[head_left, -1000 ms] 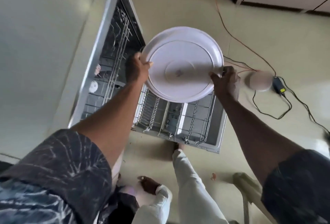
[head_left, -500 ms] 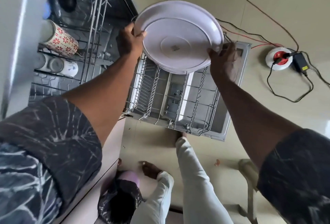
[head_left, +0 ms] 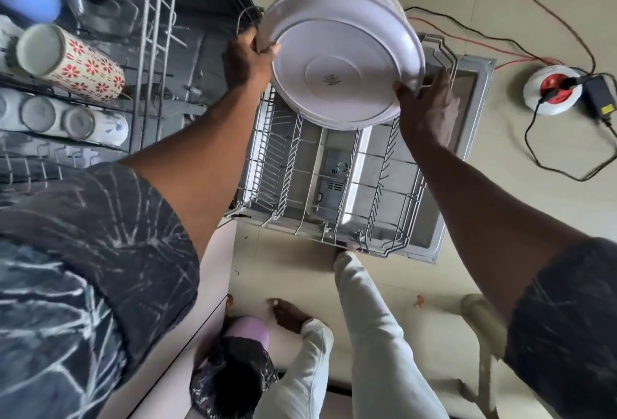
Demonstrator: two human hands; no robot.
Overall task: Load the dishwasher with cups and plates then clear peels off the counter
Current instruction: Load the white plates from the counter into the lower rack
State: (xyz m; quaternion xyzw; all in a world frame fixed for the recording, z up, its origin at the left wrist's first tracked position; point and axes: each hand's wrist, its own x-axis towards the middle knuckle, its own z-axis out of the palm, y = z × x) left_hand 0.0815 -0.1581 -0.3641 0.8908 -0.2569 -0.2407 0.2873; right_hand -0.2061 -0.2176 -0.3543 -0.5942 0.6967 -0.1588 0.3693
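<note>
The left hand curls its fingers round the left rim of a stack of round white plates. The right hand pinches the opposite lower rim, thumb on the near face. The stack hangs in the air above the far end of the pulled-out white wire lower rack. The plates are tilted, foot rings and a maker's mark toward the camera, eating sides facing away. Being round, they have no long axis; the stack's axis leans away toward the rack's far right corner. Left of the rack, a red-flowered white mug and small white cups sit in the upper basket, so cups look loaded. The rack's tines are bare, so no plates are seated yet. The counter and peels are out of view.
</note>
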